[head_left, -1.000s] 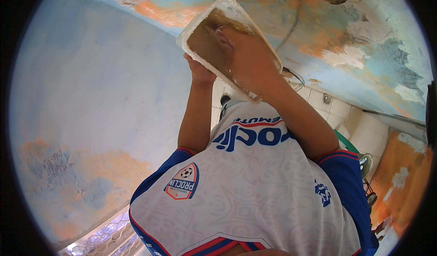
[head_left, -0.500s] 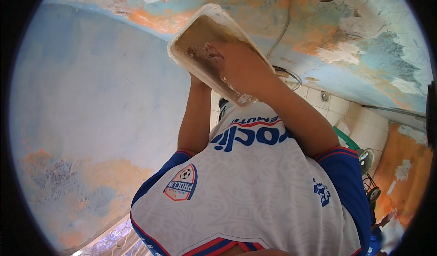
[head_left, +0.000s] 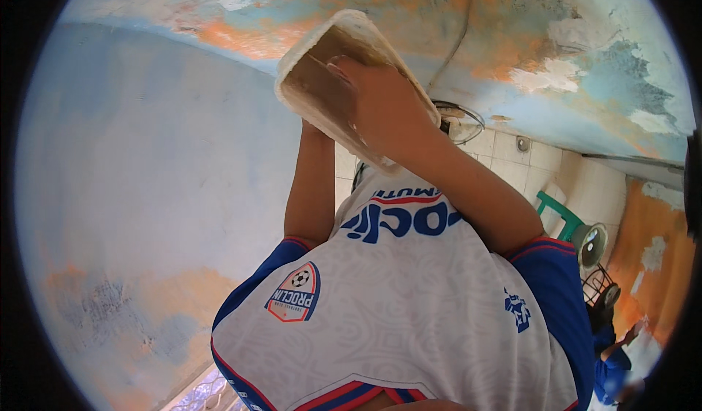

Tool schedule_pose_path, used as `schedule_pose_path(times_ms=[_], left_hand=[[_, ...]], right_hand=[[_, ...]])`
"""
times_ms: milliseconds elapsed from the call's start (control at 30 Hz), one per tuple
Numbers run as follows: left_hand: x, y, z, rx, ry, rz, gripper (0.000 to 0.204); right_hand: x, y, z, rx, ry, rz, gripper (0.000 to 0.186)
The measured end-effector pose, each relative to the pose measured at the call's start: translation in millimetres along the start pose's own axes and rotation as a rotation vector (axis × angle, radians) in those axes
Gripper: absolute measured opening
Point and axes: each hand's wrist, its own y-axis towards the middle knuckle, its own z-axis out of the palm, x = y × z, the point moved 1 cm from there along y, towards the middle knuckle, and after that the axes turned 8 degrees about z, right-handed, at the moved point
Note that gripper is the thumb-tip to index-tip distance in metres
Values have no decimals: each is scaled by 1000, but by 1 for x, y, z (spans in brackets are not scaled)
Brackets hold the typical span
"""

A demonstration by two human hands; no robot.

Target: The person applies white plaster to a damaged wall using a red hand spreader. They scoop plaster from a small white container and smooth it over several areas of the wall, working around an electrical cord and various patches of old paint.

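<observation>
In front of my chest is a white rectangular plastic tub, tilted, with brownish-grey residue on its inner walls. My left hand holds it up from beneath; only the wrist and forearm show, the fingers being behind the tub. Down inside the tub is my right hand, its fingers curled and smeared by motion. A thin straight edge lies by its fingertips, but what the fingers grip cannot be made out.
Walls with peeling blue and orange paint rise ahead and at the left. Pale tiles cover the floor. To the right are a green plastic frame, a round metal object and another person in blue.
The tub has shifted slightly right and its opening looks narrower. My right hand has moved a little within it. At the lower right, more of the other person shows.
</observation>
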Motion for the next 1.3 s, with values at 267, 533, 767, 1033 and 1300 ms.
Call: schedule_pose_path(times_ms=[267,533,767,1033,1300], left_hand=[[-15,3,-16,13,-55,-66,74],[-55,23,-48,31,-96,-68,73],[-90,37,-87,36,-106,-50,71],[-114,40,-120,34,-121,-63,70],[-140,45,-141,100,-159,-120,68]], right_hand=[[31,20,26,-69,-50,9,42],[67,53,68,-73,-70,-7,44],[88,75,113,-141,57,-33,33],[104,88,136,-79,10,107,29],[115,91,161,-67,49,132,28]])
